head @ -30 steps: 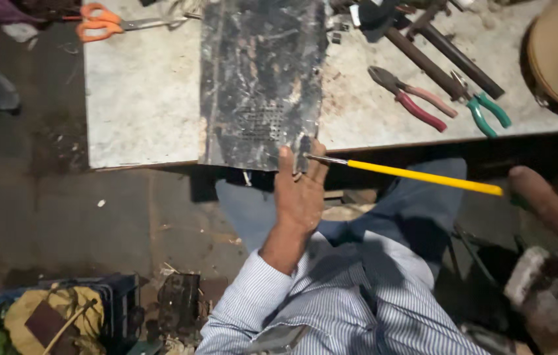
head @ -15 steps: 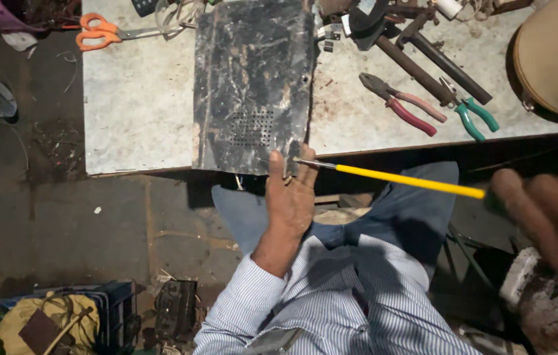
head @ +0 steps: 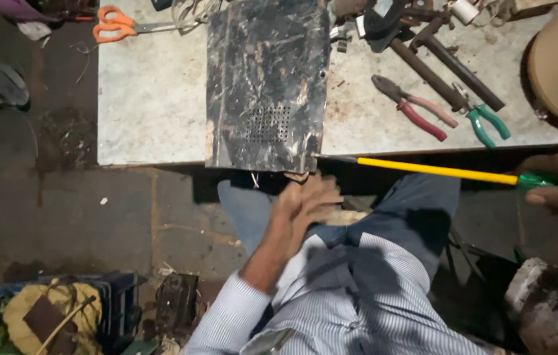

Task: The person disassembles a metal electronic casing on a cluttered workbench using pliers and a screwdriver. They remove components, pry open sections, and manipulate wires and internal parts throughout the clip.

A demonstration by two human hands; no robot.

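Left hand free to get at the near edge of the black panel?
Probably yes. The left hand sits open just below the black panel, whose near edge overhangs the table. Nothing lies between; the yellow screwdriver runs off to the right.

Dim scene, brighter tabletop point(head: 154, 98), left hand point(head: 305, 204) motion-blurred.

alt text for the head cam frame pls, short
A person's right hand holds a long yellow-shafted screwdriver with its tip at the lower corner of a dark, scuffed metal panel lying on a grey workbench. The left hand, blurred, is just below the panel's edge; pliers lie nearby.
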